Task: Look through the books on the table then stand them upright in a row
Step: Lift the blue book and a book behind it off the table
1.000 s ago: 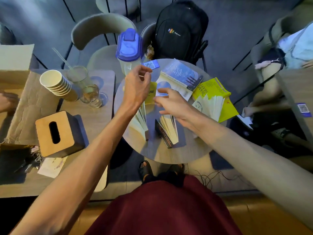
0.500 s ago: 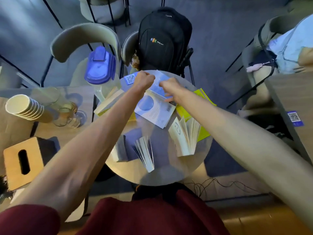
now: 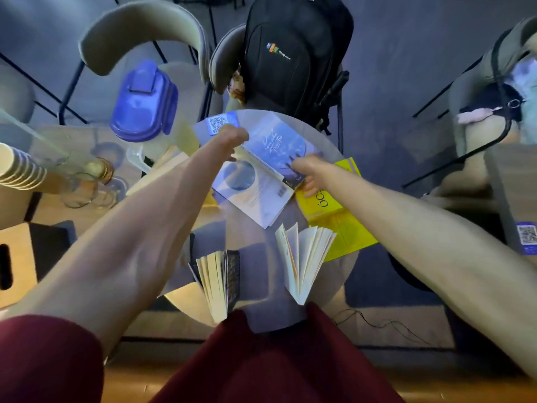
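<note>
Both arms reach out over the round table (image 3: 334,274), and both hands meet at one book — a blue and white book (image 3: 261,173) lying open, cover side up, toward the far side of the top. The left hand (image 3: 232,138) is curled at its far left edge, by the little QR code card (image 3: 218,123); it looks as if the fingers pinch the cover there, though the blur makes that hard to be sure of. The right hand (image 3: 305,170) grips the book's right end, fingers tucked under it where it overlaps a yellow book (image 3: 340,219) lying flat to the right.

Nearer, two books stand on end with their pages fanned: a dark-covered book (image 3: 218,280) on the left and a pale book (image 3: 302,257) on the right, well apart from each other. Another pale book (image 3: 162,173) lies partly hidden behind the left forearm.

Beyond the table a black backpack (image 3: 293,53) sits on a chair. Off to the left stand a jug with a blue lid (image 3: 142,103), some glasses (image 3: 84,181) and a stack of paper cups (image 3: 17,167).
</note>
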